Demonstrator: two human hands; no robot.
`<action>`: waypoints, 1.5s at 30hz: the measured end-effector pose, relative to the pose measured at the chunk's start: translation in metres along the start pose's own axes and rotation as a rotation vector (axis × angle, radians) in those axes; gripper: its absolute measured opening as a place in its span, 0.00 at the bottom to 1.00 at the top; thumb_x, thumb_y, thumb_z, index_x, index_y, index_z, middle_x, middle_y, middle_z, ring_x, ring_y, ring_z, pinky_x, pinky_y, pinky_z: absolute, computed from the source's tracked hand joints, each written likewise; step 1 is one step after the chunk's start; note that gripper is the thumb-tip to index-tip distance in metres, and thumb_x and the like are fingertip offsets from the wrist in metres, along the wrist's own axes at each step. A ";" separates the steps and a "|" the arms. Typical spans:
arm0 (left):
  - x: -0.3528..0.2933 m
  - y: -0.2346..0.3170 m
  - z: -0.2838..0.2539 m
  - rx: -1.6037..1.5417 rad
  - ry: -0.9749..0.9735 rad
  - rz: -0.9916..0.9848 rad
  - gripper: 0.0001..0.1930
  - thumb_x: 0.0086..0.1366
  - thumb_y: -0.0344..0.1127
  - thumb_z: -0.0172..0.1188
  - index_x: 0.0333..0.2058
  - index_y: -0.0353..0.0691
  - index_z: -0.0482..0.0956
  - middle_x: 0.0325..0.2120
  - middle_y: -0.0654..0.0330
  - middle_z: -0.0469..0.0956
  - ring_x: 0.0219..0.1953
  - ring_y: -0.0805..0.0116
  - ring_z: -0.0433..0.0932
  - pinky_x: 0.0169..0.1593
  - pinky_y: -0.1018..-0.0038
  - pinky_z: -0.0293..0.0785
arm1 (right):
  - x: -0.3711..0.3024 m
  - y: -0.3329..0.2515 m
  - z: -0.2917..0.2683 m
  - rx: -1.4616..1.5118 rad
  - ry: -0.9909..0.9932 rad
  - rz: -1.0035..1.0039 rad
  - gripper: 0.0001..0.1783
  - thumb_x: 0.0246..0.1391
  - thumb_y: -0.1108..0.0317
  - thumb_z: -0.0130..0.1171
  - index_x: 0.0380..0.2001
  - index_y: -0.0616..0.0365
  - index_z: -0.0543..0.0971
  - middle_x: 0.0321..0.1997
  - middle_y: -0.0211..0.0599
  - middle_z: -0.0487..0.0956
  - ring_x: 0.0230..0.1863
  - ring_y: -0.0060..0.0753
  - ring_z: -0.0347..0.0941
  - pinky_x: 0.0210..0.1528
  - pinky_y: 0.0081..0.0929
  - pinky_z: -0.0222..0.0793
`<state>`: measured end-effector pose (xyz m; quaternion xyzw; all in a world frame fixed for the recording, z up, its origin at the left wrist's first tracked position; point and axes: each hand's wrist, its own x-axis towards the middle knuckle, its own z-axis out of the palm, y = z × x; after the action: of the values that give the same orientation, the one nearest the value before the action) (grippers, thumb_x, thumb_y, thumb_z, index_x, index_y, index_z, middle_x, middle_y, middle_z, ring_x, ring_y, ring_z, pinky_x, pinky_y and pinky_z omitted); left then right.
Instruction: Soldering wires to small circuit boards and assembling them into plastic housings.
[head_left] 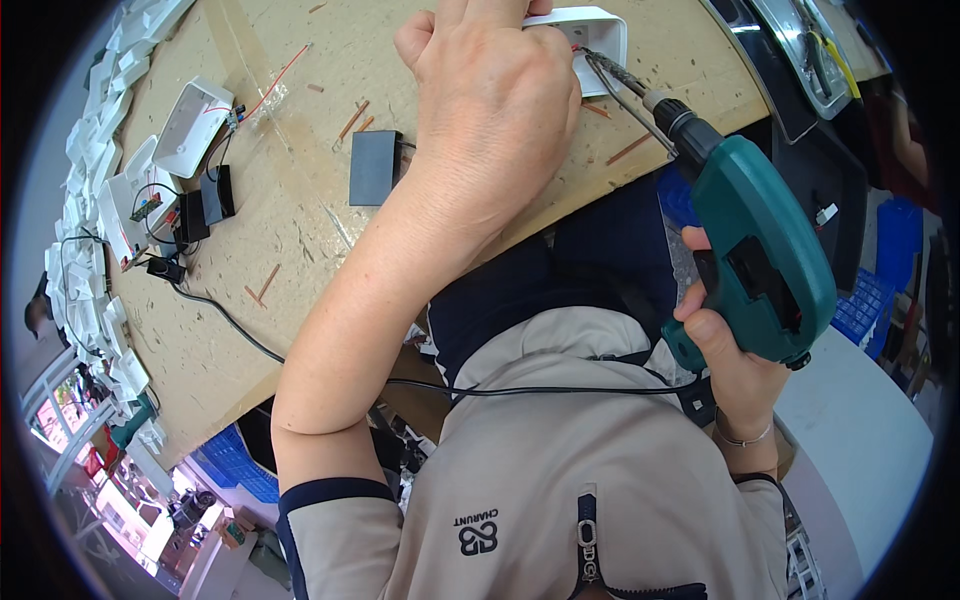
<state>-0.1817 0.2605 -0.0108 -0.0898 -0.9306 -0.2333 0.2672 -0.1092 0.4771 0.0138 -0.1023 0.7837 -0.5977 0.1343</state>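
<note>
My left hand lies over a white plastic housing on the wooden worktop and holds it down; most of the housing is hidden under the hand. My right hand grips the handle of a green electric screwdriver. Its long bit points up and left into the housing, right beside my left hand's fingers. A black cable runs from the tool across my lap.
A black rectangular block lies left of my forearm. Further left sit white housings with small circuit boards and wires, and a row of white parts lines the bench edge. Blue crates stand at the right.
</note>
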 end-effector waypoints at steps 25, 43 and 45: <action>0.000 0.000 0.000 -0.003 0.017 0.013 0.03 0.43 0.23 0.54 0.17 0.34 0.69 0.32 0.55 0.68 0.36 0.57 0.67 0.40 0.62 0.57 | 0.001 0.000 0.002 -0.014 0.012 -0.001 0.31 0.45 0.70 0.61 0.53 0.66 0.63 0.47 0.51 0.71 0.29 0.23 0.70 0.31 0.19 0.70; 0.000 0.001 -0.001 -0.011 0.007 0.003 0.03 0.43 0.24 0.54 0.17 0.34 0.69 0.32 0.56 0.67 0.36 0.57 0.67 0.39 0.62 0.57 | 0.001 0.001 0.003 0.045 0.040 -0.021 0.33 0.45 0.67 0.62 0.54 0.66 0.62 0.48 0.52 0.71 0.29 0.23 0.71 0.31 0.20 0.71; 0.000 0.001 -0.001 -0.010 0.011 0.006 0.03 0.43 0.24 0.54 0.17 0.34 0.69 0.32 0.56 0.67 0.37 0.57 0.66 0.39 0.62 0.57 | 0.000 -0.001 0.003 0.048 0.046 -0.014 0.34 0.45 0.66 0.63 0.54 0.66 0.62 0.48 0.52 0.71 0.29 0.23 0.71 0.31 0.20 0.71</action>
<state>-0.1810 0.2612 -0.0095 -0.0925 -0.9276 -0.2378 0.2728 -0.1080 0.4743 0.0138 -0.0906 0.7713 -0.6195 0.1144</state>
